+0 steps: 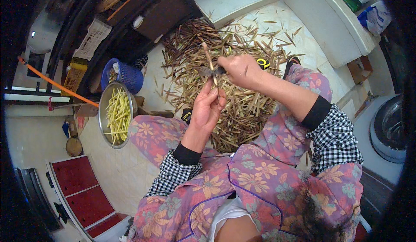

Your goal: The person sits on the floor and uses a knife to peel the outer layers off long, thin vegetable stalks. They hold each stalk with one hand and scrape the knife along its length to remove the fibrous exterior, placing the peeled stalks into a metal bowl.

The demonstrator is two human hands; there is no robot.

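Note:
My left hand grips the lower end of a slim brownish shoot, which points away from me. My right hand is closed on the dark handle of a tool, probably a peeler or knife, whose blurred head lies against the shoot. Below both hands a heap of peeled husk strips covers the floor between my legs. Unpeeled dark shoots are piled beyond it. To the left, a steel bowl holds pale green peeled shoots.
A blue plastic basket stands behind the bowl, near a yellow crate and an orange pole. Dark shelving is at the upper left. A white cabinet stands at the upper right, and a washing machine at the right.

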